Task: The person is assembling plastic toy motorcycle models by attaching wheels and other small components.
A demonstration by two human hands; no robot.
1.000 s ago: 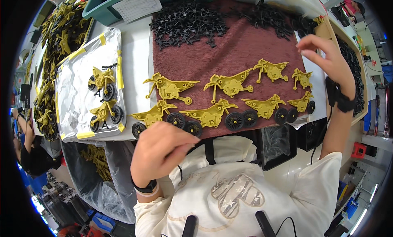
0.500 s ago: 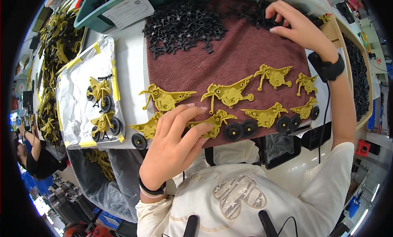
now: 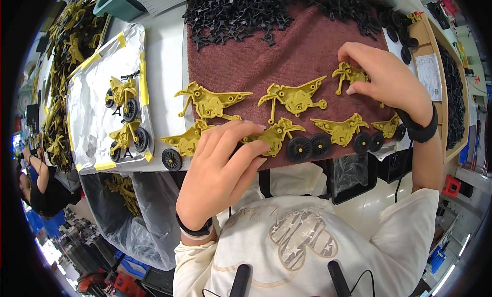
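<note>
Two hands of yours reach over the work. Your right hand (image 3: 392, 81) curves around a yellow plastic motorcycle-shaped half-shell (image 3: 350, 74) at the right of the upper row, thumb below, fingers above, only partly apart; whether they pinch it, you can't tell from here. Your left hand (image 3: 218, 169) lies palm down with bent, loosely spread fingers over another yellow half-shell (image 3: 278, 134) in the lower row, its grip hidden too. Both pieces are on the maroon towelling cloth (image 3: 302, 45). Left of your right hand lie two larger yellow half-shells (image 3: 296, 98); below stand black spoked toy wheels (image 3: 299, 149) beside the lower row. Farther out, small black plastic parts (image 3: 233, 17) are heaped at the cloth's far edge, and two assembled yellow-and-black toy motorcycles (image 3: 123, 94) rest to your left on a silvery board edged with yellow tape (image 3: 89, 110).
</note>
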